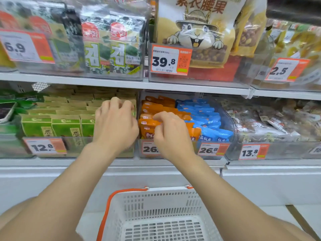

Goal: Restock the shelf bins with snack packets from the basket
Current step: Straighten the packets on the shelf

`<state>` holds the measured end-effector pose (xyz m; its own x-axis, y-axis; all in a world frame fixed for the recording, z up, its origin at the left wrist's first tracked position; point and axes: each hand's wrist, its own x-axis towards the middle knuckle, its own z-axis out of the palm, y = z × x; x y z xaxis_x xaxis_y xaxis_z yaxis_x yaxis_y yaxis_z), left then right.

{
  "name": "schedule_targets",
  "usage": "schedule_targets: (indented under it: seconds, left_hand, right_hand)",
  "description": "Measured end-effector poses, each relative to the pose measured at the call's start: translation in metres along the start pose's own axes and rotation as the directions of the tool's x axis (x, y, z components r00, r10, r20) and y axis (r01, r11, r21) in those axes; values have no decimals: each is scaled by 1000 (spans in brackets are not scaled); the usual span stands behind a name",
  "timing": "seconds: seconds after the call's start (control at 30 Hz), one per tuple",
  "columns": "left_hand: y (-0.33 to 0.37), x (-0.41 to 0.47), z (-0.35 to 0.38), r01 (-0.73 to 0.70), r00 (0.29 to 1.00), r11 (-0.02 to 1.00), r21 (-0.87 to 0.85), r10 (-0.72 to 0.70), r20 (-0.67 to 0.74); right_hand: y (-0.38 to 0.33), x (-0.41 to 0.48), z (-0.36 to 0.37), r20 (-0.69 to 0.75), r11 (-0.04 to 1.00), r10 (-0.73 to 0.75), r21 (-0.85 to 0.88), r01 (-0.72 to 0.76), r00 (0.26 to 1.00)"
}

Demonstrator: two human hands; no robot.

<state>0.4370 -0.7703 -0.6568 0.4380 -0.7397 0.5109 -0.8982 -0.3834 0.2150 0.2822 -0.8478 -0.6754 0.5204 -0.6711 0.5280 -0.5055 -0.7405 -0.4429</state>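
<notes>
A white perforated plastic basket (156,202) with an orange handle sits lowest in the frame, directly below two bare forearms that reach up to the lower shelf row. The orange snack packets (156,106) stand in rows in the left half of a clear plastic bin (231,124), beside blue snack packets (205,117) that fill its right half. The right hand (171,134) is at the front row of the orange packets, its fingers curled and closed with the thumb on the top edge of the foremost one. The left hand (115,122) is just to the left, past the bin's side wall, knuckles up and fingers bent over the tops of green and kraft-paper packets (66,126) in the neighbouring bin. Whether it grips one cannot be told. The two hands are near each other without touching.

Orange-and-white price tags (45,146) on the bin fronts read 12.8, 26.8 and 13.8. A bin of clear-wrapped brown snacks (269,119) stands to the right. The white shelf board (121,84) above carries seaweed packs (111,46) and a large cream bag printed with a hatted cartoon squirrel (196,32), tagged 39.8. A white cabinet front (260,180) runs below the bins.
</notes>
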Motion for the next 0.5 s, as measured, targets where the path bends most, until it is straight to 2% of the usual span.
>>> schedule_targets:
  seconds: [0.1, 0.2, 0.37, 0.5]
  left_hand:
    - [-50, -2, -16, 77, 985, 996, 50, -84, 149]
    - [-94, -8, -16, 106, 958, 986, 131, -137, 252]
    - [-134, -7, -14, 109, 936, 988, 110, -139, 325]
    - [-144, 3, -11, 71, 942, 993, 95, -98, 322]
  right_hand:
    - [-27, -7, 11, 76, 998, -62, 23, 61, 995]
    - [-48, 4, 31, 162, 989, -124, -61, 136, 979]
    - [-75, 47, 68, 261, 944, -122, -269, 193, 958]
    - [-83, 74, 89, 221, 929, -83, -336, 156, 972]
